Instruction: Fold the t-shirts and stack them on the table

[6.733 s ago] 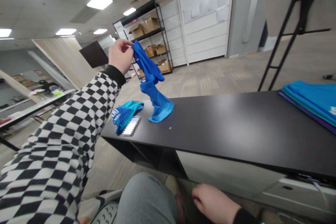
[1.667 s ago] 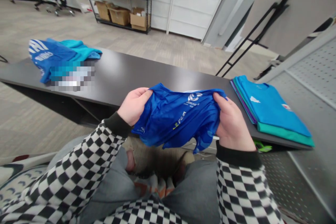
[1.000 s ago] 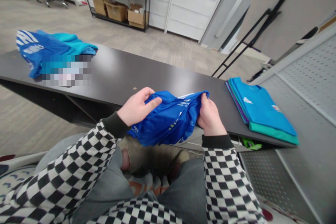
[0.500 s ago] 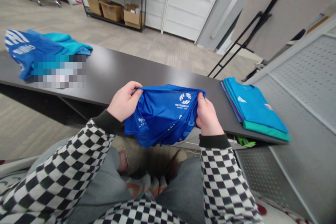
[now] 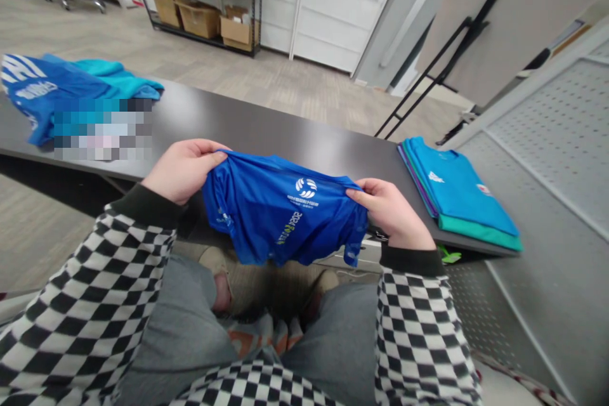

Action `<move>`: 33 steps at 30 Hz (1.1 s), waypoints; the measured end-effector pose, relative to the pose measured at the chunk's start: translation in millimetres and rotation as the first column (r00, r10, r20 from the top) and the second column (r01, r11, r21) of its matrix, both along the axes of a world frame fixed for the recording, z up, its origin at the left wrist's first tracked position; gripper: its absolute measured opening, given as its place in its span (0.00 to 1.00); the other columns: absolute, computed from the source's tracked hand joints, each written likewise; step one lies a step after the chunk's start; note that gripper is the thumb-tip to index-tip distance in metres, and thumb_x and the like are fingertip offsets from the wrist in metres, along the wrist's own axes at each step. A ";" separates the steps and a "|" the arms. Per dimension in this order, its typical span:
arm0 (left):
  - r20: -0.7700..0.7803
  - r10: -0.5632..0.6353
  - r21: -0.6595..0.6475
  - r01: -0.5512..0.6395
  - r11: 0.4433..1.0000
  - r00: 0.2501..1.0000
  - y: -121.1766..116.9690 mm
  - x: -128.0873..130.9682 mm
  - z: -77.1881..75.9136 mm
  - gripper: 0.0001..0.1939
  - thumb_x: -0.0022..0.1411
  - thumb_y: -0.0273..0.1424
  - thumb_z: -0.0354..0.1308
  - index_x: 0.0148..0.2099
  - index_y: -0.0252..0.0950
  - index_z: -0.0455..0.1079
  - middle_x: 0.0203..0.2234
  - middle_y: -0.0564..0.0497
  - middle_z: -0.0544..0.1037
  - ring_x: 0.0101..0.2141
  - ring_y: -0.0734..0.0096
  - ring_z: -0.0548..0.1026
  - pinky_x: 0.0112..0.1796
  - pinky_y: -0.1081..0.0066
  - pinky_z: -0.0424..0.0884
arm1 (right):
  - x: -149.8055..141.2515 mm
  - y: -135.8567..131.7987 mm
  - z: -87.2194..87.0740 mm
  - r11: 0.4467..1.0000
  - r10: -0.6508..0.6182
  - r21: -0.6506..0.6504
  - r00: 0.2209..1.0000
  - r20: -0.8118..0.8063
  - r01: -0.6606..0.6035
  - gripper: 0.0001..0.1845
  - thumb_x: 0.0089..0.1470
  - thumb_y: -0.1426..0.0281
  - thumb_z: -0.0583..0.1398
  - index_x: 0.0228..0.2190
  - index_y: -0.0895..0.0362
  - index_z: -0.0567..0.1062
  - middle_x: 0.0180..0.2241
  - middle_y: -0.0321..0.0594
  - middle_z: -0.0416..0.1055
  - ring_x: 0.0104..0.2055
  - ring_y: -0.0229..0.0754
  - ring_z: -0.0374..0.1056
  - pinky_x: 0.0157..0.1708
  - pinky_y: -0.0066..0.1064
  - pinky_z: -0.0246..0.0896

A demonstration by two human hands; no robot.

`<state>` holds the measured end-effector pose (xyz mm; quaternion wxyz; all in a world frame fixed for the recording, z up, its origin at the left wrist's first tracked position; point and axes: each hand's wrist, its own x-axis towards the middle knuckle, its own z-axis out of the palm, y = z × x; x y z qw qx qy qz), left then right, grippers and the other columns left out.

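Observation:
A royal-blue T-shirt with a white round logo and printed lettering hangs stretched between my two hands. My left hand pinches its upper left part between thumb and fingers. Its upper right part is gripped by my right hand, thumb on the near side. The shirt's lower part droops in loose folds past the near edge of the dark table, above my lap. Fingers behind the fabric are partly hidden.
Folded shirts in blue, green and purple are stacked at the table's right end. A crumpled heap of blue and teal shirts lies at the left, partly pixelated. A grey perforated panel stands to the right. Beyond is a shelf with cardboard boxes.
My hands have moved farther apart, left hand leftward and right hand rightward. The shirt is pulled wider, and more of its printed lettering shows.

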<state>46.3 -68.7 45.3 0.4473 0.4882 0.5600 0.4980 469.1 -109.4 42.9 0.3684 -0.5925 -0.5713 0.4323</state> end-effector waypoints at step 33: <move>-0.316 -0.191 0.060 0.220 0.974 0.929 -11.9 -2.6 1.1 0.23 0.60 0.55 0.71 0.35 0.41 0.73 0.27 0.52 0.74 0.28 0.66 0.71 0.30 0.70 0.68 | -11.4 -8.1 11.8 0.972 -0.164 0.204 0.958 0.237 0.116 0.31 0.64 0.38 0.65 0.30 0.53 0.78 0.24 0.35 0.67 0.26 0.42 0.58 0.26 0.35 0.51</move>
